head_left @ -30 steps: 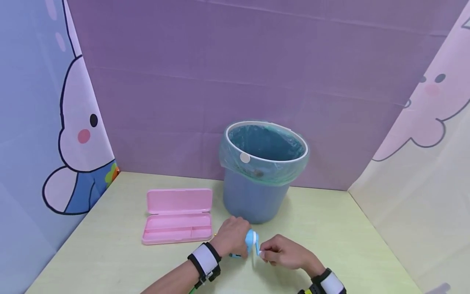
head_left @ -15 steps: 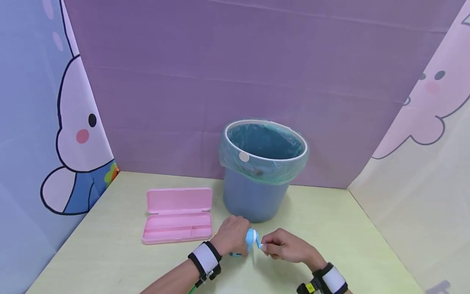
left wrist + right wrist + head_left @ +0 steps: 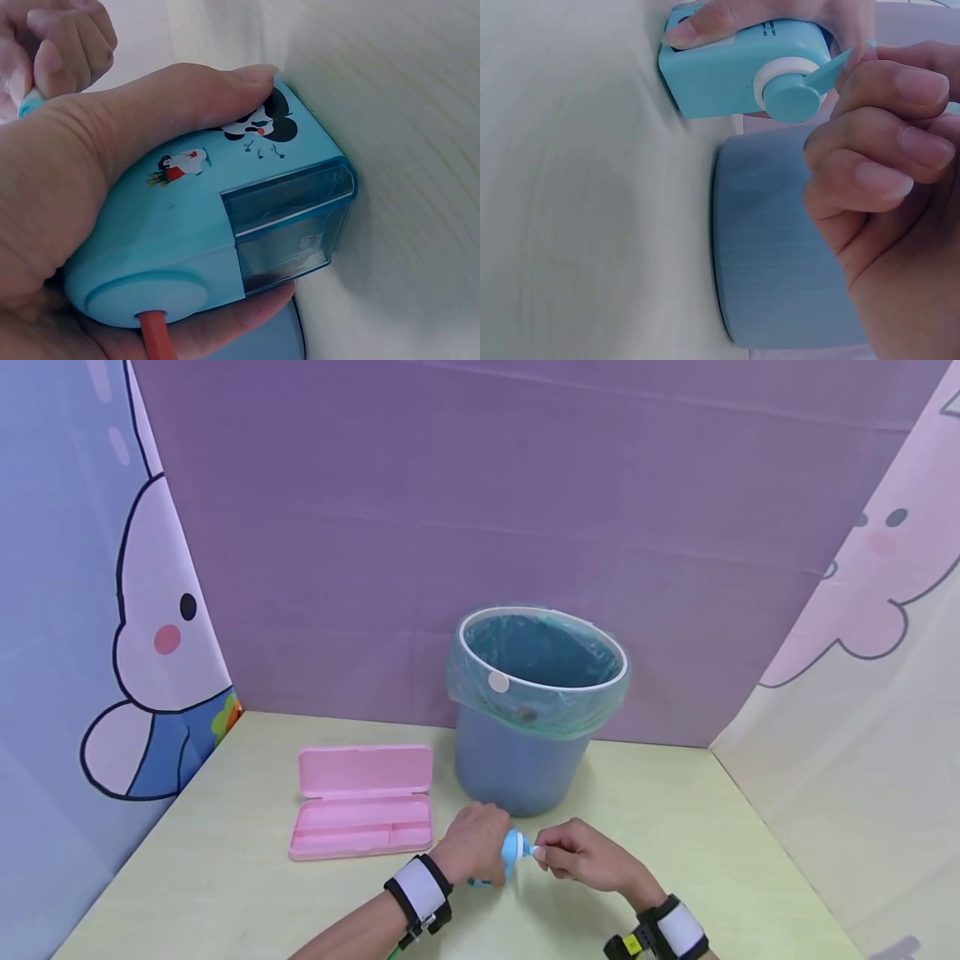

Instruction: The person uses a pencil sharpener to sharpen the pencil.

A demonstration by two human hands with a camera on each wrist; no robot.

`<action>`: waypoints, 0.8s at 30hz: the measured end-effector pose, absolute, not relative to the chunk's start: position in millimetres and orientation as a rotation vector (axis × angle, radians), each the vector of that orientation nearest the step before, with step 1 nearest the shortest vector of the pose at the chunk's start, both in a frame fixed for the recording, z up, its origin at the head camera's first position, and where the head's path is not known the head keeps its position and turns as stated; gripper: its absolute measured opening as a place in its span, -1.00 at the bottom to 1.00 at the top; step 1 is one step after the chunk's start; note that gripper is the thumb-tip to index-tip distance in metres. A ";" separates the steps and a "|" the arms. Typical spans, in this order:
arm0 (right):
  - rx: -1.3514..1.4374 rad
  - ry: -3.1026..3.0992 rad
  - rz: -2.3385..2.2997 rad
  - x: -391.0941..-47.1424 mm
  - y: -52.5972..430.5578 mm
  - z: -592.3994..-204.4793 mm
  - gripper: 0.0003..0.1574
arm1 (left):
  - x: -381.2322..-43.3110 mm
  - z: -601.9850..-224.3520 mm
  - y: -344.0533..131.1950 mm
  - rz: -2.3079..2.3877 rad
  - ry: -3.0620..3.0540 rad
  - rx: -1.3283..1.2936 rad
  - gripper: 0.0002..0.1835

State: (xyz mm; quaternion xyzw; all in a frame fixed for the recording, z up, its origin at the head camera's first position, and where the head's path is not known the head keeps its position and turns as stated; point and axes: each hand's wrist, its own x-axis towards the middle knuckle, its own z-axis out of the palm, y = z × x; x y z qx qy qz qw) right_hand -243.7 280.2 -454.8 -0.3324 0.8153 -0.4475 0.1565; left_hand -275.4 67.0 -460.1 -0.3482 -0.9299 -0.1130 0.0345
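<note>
My left hand (image 3: pixel 474 847) grips a light blue crank pencil sharpener (image 3: pixel 191 217) from above, thumb along its printed side. The sharpener stands on the table, its clear shavings drawer (image 3: pixel 289 225) low down by the tabletop. A red pencil (image 3: pixel 156 336) sticks out of the round hole at its front. On the opposite side, my right hand (image 3: pixel 581 856) pinches the end of the blue crank handle (image 3: pixel 829 73) between thumb and forefinger, the other fingers curled. In the right wrist view the crank slants from its hub toward my fingertips.
A pink pencil case (image 3: pixel 363 814) lies with its lid up to the left of my hands. Just behind them stands a blue waste bin (image 3: pixel 517 760) with a green liner over its rim. A purple backdrop (image 3: pixel 420 543) rises behind the table.
The crank has turned from pointing down to pointing out toward my right hand, which has risen slightly with it. My left hand stays in place on the sharpener.
</note>
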 end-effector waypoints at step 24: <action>-0.905 2.435 -1.318 -269.1 279.8 -449.8 -0.69 | -275.2 -461.0 66.2 -0.307 -2.836 -1.087 -0.57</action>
